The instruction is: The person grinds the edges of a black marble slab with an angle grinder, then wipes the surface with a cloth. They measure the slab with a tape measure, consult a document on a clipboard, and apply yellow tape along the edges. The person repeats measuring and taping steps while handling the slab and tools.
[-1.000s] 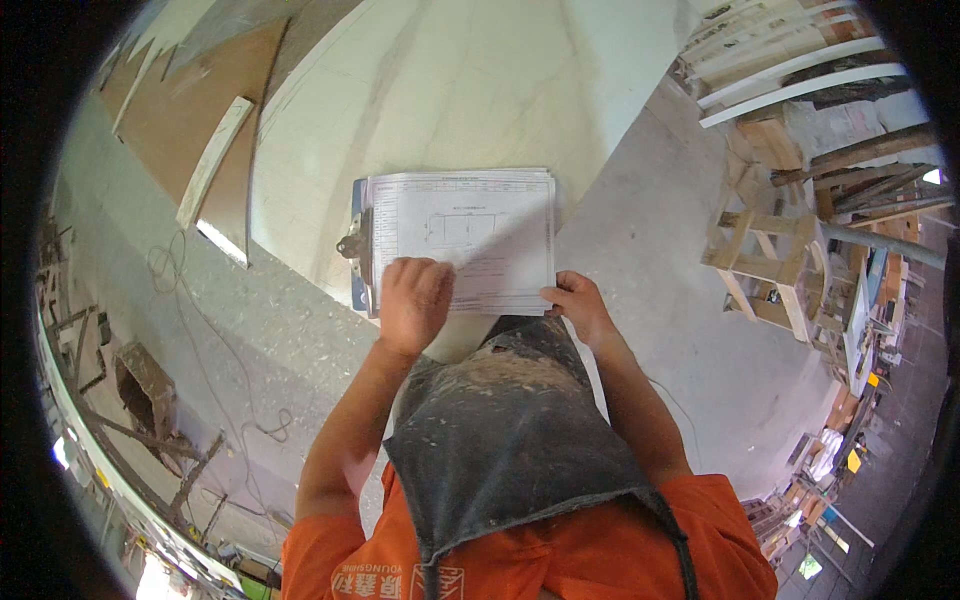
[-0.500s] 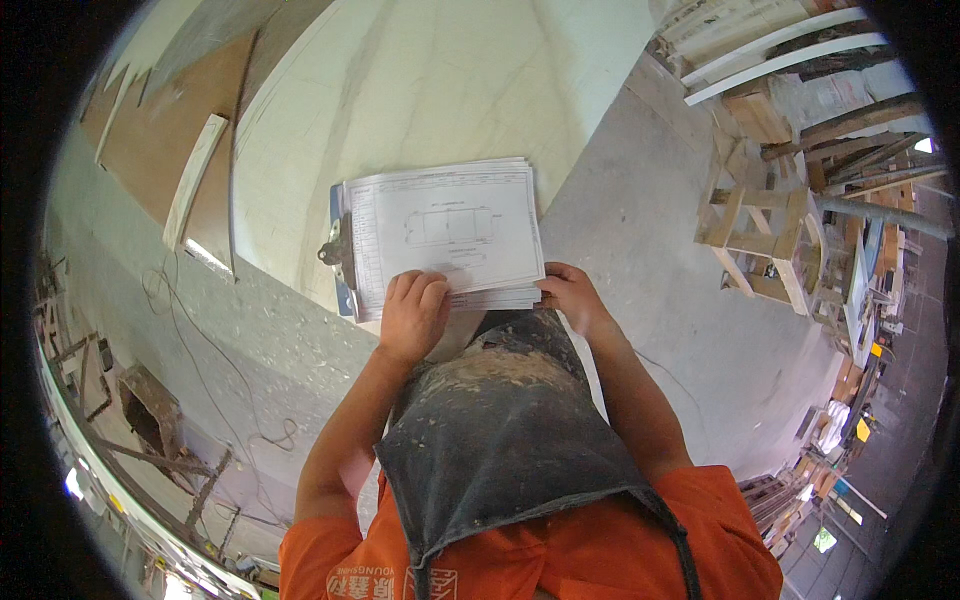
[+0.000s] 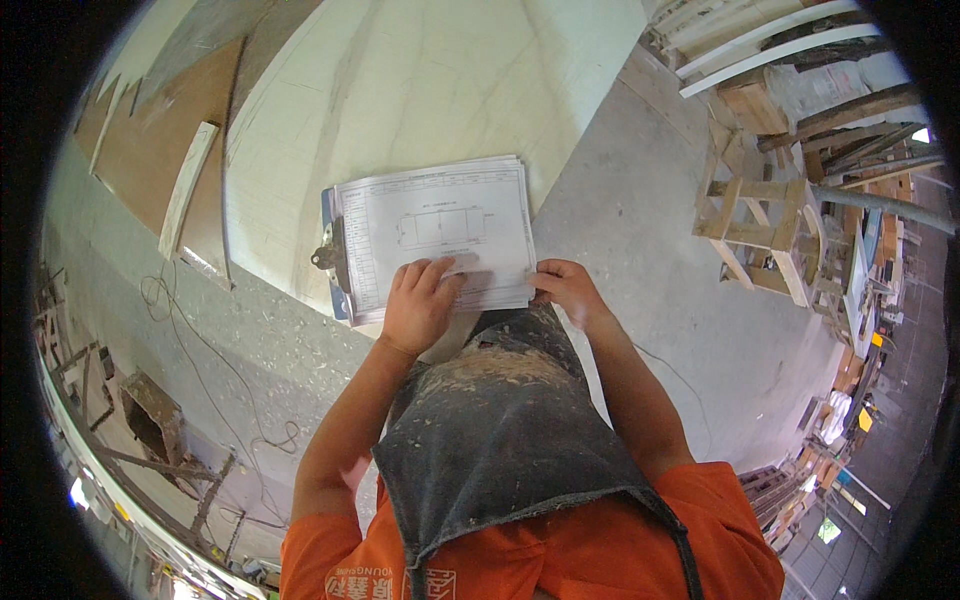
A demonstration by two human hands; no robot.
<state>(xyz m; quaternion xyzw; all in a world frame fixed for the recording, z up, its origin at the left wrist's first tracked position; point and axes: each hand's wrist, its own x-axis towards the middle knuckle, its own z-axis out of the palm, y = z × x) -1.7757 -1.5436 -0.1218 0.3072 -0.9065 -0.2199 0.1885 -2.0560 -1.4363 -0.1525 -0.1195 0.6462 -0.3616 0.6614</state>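
A stack of printed sheets (image 3: 440, 205) with a line drawing and a table lies on a blue clipboard (image 3: 338, 300). The metal clip (image 3: 327, 258) is on the stack's left side. My left hand (image 3: 420, 303) rests on the lower part of the top sheet, its fingers stretched over the page. At the lower right corner my right hand (image 3: 566, 288) pinches the sheets' edge between thumb and fingers. The clipboard lies at the near edge of a large pale panel (image 3: 440, 90), just above my dark, dust-marked apron (image 3: 500, 430).
A brown board (image 3: 165, 150) with a narrow pale strip (image 3: 188, 190) on it stands to the left. Thin cable (image 3: 205, 370) trails over the grey floor (image 3: 640, 200). A wooden stool-like frame (image 3: 755, 235) and stacked timber (image 3: 850, 130) are at the right.
The top sheet, earlier raised askew over the lower ones, now lies nearly even with the stack. My left fingers have stretched further over the page. Both hands stay at the papers.
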